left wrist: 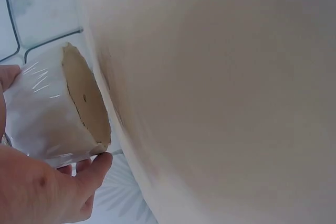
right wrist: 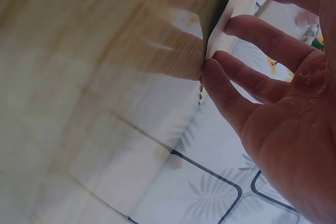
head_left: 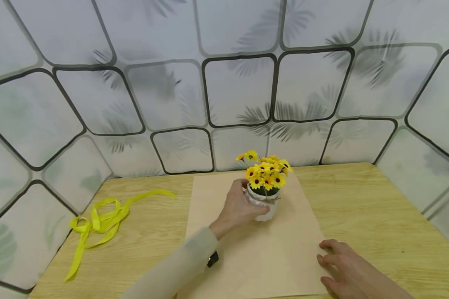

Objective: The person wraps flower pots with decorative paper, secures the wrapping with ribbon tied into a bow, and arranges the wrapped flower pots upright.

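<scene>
1. Gripping the white pot was the left hand: thumb and fingers curled round its sides, spread as wide as the pot.
2. Pot was over the far half of the tan sheet; left wrist view showed its base facing the sheet, apparently just clear of it.
3. Pot build: short, round, glossy creased wrap. Base: tan disc, ragged rim, small dark spot near centre. Rough twine ran round the upper wall.
4. Flowers: dense yellow heads, dark centres, above the sheet's far end. Stems mostly hidden.
5. Right hand was at the sheet's right edge, towards the near corner: fingers spaced, loosely bent, tips at the edge, no grip visible.
6. Sheet: plain, matt, straight-sided. Sleeve hid part of its left side; near edge was partly out of frame.
7. Ribbon: flat, bright yellow, loosely looped, left of the sheet on the wood-grain table.
8. Backdrop beyond the sheet: rounded grid lines, blurry grey leaf prints.
9. Unclear: black item under the cuff, mostly covered. Right wrist view was soft; couldn't confirm the thin dark-faced edge by the fingertips as the sheet. Left wrist view cropped out the flowers.
</scene>
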`<state>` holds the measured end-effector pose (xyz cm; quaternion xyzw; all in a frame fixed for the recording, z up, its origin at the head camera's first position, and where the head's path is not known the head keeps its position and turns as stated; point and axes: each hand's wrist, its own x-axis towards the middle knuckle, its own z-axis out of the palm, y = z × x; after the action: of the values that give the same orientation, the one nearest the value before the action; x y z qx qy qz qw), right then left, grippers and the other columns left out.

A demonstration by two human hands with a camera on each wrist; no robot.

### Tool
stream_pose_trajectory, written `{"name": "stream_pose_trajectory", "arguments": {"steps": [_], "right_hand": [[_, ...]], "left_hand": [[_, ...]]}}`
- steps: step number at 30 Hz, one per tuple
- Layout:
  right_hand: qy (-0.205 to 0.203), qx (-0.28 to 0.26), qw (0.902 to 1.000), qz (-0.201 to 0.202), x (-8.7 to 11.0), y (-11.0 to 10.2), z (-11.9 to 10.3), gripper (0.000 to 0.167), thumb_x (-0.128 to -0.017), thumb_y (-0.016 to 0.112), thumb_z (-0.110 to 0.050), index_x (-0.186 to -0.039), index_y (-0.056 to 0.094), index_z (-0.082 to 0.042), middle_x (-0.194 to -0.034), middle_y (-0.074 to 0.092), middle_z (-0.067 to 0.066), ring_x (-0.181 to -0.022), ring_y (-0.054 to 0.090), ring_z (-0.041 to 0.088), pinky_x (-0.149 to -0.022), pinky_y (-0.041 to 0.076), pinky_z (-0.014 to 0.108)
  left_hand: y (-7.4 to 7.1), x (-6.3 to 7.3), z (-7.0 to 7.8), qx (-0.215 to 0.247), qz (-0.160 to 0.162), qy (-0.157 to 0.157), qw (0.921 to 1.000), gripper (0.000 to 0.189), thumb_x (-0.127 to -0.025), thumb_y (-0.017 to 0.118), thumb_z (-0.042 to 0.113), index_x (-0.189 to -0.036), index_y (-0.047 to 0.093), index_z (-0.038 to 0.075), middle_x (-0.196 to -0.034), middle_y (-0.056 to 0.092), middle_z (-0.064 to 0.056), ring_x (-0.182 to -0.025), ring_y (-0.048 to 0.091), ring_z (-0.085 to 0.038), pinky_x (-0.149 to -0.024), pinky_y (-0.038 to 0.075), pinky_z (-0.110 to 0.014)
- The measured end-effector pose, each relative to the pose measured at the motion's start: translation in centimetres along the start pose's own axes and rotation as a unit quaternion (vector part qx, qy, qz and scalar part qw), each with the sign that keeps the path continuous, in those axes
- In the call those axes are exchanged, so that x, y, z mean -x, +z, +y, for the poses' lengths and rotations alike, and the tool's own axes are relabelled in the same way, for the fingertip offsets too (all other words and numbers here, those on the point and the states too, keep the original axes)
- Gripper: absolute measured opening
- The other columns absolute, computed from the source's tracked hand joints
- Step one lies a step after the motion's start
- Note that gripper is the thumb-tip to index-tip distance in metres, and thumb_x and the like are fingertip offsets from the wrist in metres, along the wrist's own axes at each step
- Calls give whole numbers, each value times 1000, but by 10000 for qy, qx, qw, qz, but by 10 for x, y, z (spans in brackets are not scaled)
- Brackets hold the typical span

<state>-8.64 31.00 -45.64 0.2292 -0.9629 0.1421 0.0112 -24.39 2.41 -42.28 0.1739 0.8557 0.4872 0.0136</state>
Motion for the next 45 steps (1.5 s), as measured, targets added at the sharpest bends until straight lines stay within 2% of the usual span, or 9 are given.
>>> {"name": "stream_pose_trajectory", "arguments": {"steps": [7,10,17,22,29,32,37,41,45], "right_hand": [[379,-159,9977,-533,-4,-4,-2,31,-83,83,-33,-105,78,-12,-127,61,12,-107,60,37,-82,55,38],[392,-144,9975,-567,-4,-5,-2,31,-84,83,-34,-104,78,-12,-127,61,12,-106,60,37,-81,55,38],[352,4,9983,-455,-3,-5,-1,30,-84,83,-36,-104,79,-14,-127,61,10,-107,60,36,-81,56,37],[307,-60,9989,-361,-2,-3,-1,29,-82,84,-35,-103,79,-15,-126,62,9,-107,61,35,-81,55,36],[91,203,9997,-85,0,-2,0,27,-80,86,-33,-100,78,-17,-124,62,8,-106,62,35,-81,56,37],[-11,180,9998,-26,0,-4,1,24,-80,86,-31,-98,78,-19,-123,63,7,-104,62,35,-80,55,36],[-22,77,9997,-231,-4,-9,0,18,-84,82,-33,-96,77,-20,-120,64,7,-100,63,32,-78,55,37],[-7,136,9995,-283,-8,-12,-2,14,-89,77,-33,-97,75,-21,-116,66,5,-97,65,29,-79,56,39],[265,146,9991,-301,-14,-18,-7,12,-90,75,-34,-96,75,-23,-113,67,2,-95,66,26,-79,57,41]], "left_hand": [[-1,0,0,-207,-299,13,9993,87,-71,88,38,-138,43,7,-130,52,-9,-115,53,-20,-101,48,-39],[-2,-2,0,-284,-424,26,9987,88,-71,89,37,-139,41,6,-129,51,-9,-115,53,-21,-102,48,-39],[-5,0,-1,-169,-609,-103,9979,98,-66,96,30,-143,39,8,-131,50,-7,-120,53,-20,-109,47,-41],[-9,2,-3,-185,-646,-55,9977,100,-66,96,28,-144,37,10,-132,49,-8,-119,53,-20,-109,47,-43],[-14,7,-3,-264,-666,133,9973,99,-67,95,25,-145,37,9,-131,48,-9,-115,50,-18,-105,46,-41],[-15,9,-4,-241,-643,62,9976,100,-68,96,27,-146,36,9,-133,47,-9,-118,50,-20,-106,46,-43],[-16,13,-5,-235,-728,-165,9969,101,-71,94,35,-149,35,8,-138,46,-11,-125,50,-25,-109,46,-46],[-21,16,-9,-398,-936,-370,9941,98,-75,91,41,-149,36,6,-137,47,-12,-125,51,-27,-105,50,-46],[-32,21,-14,-612,-1227,-415,9897,85,-82,86,37,-148,41,7,-134,53,-11,-119,57,-26,-100,54,-44]]}}
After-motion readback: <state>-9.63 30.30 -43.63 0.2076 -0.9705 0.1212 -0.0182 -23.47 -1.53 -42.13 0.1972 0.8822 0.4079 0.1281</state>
